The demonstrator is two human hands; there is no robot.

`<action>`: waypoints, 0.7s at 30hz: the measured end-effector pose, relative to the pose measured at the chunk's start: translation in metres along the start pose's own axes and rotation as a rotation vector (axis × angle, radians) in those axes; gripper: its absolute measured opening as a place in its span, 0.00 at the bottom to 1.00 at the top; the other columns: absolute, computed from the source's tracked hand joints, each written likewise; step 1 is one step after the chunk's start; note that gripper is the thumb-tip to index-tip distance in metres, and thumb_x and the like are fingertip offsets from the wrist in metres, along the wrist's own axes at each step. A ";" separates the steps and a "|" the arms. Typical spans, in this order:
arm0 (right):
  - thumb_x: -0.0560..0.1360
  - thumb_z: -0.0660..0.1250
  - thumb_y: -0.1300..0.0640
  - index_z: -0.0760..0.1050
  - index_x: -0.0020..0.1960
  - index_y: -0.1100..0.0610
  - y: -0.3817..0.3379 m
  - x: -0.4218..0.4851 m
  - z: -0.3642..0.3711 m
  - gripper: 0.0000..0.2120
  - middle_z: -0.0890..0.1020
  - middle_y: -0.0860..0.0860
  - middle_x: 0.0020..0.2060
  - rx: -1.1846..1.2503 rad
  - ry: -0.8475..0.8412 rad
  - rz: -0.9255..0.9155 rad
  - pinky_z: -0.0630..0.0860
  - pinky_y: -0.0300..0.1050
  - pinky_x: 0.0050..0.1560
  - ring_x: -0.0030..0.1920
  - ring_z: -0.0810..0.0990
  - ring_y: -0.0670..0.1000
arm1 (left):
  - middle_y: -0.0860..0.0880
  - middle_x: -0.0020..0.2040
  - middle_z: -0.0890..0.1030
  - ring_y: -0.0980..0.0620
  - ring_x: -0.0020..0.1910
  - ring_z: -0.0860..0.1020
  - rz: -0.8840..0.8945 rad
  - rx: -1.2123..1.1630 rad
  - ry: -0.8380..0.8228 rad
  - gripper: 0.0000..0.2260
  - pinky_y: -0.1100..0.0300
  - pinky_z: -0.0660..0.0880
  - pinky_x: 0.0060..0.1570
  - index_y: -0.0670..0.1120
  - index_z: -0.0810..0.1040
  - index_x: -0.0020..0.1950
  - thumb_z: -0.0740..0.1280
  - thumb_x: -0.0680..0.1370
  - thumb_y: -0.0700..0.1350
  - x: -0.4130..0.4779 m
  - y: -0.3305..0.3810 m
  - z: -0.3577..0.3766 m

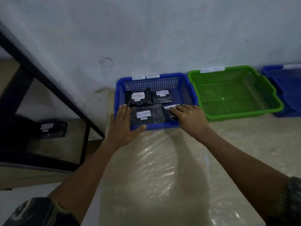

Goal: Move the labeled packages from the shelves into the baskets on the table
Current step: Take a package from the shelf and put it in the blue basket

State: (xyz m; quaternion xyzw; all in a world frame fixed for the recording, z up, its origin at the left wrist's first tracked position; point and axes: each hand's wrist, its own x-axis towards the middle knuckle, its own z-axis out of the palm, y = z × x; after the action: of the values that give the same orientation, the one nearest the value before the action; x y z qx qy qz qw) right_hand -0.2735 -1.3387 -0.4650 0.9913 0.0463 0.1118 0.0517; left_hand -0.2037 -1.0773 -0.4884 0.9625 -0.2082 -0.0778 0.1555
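Fingers straight, my left hand touches the 8 o'clock rim of the blue plastic mesh basket on the table. My right hand covers a black film-wrapped labelled package at 5 o'clock inside, grip unclear. Likely light, soft, slippery: pinch an edge.

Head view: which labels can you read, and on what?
"RETURN": front-left package in the blue basket.
"RETURN": back-right package.
"RETURN": blue basket's left rim tag.
Too blurred: second rim tag, green basket's tags, back-left package, front-right package under the right hand, shelf package.
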 end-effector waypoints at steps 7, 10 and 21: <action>0.77 0.60 0.58 0.73 0.62 0.52 0.021 0.042 0.035 0.14 0.81 0.49 0.54 -0.057 -0.254 -0.049 0.70 0.46 0.44 0.52 0.81 0.55 | 0.46 0.79 0.43 0.51 0.77 0.39 -0.011 0.084 -0.009 0.54 0.41 0.42 0.75 0.43 0.46 0.79 0.49 0.65 0.79 0.029 -0.021 0.017; 0.78 0.57 0.58 0.74 0.61 0.52 0.022 0.048 0.042 0.13 0.81 0.49 0.53 -0.100 -0.310 -0.066 0.66 0.45 0.40 0.50 0.82 0.54 | 0.45 0.79 0.40 0.51 0.77 0.36 0.030 0.119 0.010 0.55 0.42 0.40 0.75 0.44 0.45 0.79 0.49 0.64 0.80 0.036 -0.023 0.016; 0.78 0.57 0.61 0.68 0.69 0.50 0.023 0.060 0.052 0.21 0.79 0.51 0.59 -0.037 -0.463 -0.116 0.72 0.47 0.41 0.53 0.80 0.56 | 0.47 0.79 0.41 0.52 0.77 0.37 0.043 0.172 -0.061 0.59 0.40 0.41 0.74 0.43 0.45 0.79 0.42 0.60 0.83 0.041 -0.020 0.017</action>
State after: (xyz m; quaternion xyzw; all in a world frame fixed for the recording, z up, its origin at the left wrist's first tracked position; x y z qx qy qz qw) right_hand -0.2012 -1.3603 -0.5000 0.9850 0.0882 -0.1208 0.0854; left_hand -0.1629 -1.0822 -0.5140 0.9647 -0.2396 -0.0856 0.0672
